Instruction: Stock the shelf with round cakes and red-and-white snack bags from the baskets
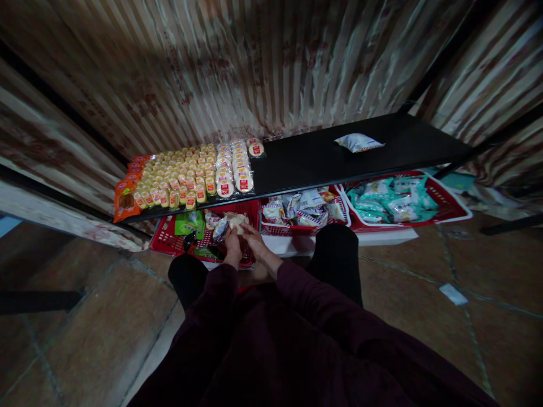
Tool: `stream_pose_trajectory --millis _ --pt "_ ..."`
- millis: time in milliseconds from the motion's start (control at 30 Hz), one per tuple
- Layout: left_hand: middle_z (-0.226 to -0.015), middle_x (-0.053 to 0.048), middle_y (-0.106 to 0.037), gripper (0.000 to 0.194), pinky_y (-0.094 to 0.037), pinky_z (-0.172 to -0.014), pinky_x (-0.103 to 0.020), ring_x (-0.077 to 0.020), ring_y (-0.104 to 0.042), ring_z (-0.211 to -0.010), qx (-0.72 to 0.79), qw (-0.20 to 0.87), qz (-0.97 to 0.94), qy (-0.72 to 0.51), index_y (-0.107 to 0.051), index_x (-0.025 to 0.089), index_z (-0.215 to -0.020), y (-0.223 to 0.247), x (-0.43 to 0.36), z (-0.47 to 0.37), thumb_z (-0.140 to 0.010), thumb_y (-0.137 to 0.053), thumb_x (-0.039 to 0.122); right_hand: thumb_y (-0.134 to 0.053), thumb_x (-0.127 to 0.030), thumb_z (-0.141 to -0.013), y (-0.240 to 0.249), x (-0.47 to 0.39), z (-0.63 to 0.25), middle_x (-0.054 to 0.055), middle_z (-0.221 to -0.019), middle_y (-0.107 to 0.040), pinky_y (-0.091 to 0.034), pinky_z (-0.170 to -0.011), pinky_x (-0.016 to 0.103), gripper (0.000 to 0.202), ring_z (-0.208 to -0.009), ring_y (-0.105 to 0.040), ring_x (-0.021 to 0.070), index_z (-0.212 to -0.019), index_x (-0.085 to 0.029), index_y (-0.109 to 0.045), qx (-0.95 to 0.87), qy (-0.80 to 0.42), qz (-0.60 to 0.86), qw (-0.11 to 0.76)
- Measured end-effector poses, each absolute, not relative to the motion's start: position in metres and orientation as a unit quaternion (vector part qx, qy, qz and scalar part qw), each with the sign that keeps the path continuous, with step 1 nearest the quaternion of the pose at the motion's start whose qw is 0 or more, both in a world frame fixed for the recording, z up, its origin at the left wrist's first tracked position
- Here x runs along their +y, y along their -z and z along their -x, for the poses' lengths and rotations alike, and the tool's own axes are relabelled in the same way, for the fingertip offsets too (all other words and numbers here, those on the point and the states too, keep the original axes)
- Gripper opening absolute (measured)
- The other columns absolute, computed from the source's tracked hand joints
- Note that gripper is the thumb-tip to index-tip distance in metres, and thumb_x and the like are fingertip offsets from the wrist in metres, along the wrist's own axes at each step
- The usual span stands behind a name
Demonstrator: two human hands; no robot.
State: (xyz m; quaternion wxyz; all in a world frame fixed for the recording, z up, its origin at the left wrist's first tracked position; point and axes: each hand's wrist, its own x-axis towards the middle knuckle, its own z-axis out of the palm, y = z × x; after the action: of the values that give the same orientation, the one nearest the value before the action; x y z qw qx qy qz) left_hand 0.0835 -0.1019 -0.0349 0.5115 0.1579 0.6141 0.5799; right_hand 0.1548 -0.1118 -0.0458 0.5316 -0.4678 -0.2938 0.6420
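Note:
Over the left red basket (164,236), both my hands meet at a pale, roundish wrapped snack (236,222). My left hand (232,247) is closed against its near side. My right hand (257,244) comes in from the right, its fingers bent onto the same snack. Below and beside them the basket holds a green packet (189,223), a blue-and-white packet (220,229) and a small black wrapper (189,241). On the black shelf (292,167) above stand rows of small yellow wrapped cakes (180,169), with flat round white packs (244,180) to their right.
Orange packets (124,198) line the shelf's left end; one white-and-blue packet (358,143) lies toward its right. A middle basket (284,229) holds white-and-blue packets, a right basket (456,209) teal ones. Dark metal posts and pleated curtain (271,68) enclose the shelf. A paper scrap (453,294) lies on the tiles.

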Motion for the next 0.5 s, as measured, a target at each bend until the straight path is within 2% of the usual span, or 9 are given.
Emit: stream_pose_trajectory --millis 167,267,500 --pt "-0.081 -0.003 -0.066 0.013 -0.048 -0.071 -0.024 -0.0119 -0.062 -0.068 0.573 0.536 -0.109 -0.61 -0.062 0.016 -0.089 0.036 -0.1 -0.077 -0.081 -0.055 0.023 -0.066 -0.023 -0.06 0.045 -0.107 -0.154 -0.001 -0.091 -0.072 -0.052 -0.069 0.025 0.045 -0.071 -0.063 0.0118 -0.105 -0.024 -0.066 -0.231 -0.668 0.459 0.538" --pt "-0.081 -0.003 -0.067 0.015 -0.049 -0.071 -0.024 -0.0119 -0.062 -0.068 0.565 0.547 -0.089 -0.611 -0.062 0.015 -0.092 0.038 -0.099 -0.075 -0.082 -0.055 0.023 -0.07 -0.025 -0.059 0.046 -0.107 -0.153 0.0 -0.088 -0.073 -0.052 -0.066 0.025 0.043 -0.067 -0.063 0.0118 -0.101 -0.022 -0.067 -0.215 -0.665 0.458 0.549" --pt "-0.08 -0.004 -0.066 0.018 -0.049 -0.07 -0.024 -0.0122 -0.063 -0.068 0.575 0.545 -0.069 -0.606 -0.063 0.015 -0.093 0.038 -0.097 -0.07 -0.084 -0.052 0.026 -0.067 -0.024 -0.064 0.058 -0.103 -0.152 -0.001 -0.092 -0.071 -0.051 -0.084 0.032 0.03 -0.086 -0.064 0.0148 -0.094 -0.024 -0.068 -0.27 -0.619 0.471 0.567"
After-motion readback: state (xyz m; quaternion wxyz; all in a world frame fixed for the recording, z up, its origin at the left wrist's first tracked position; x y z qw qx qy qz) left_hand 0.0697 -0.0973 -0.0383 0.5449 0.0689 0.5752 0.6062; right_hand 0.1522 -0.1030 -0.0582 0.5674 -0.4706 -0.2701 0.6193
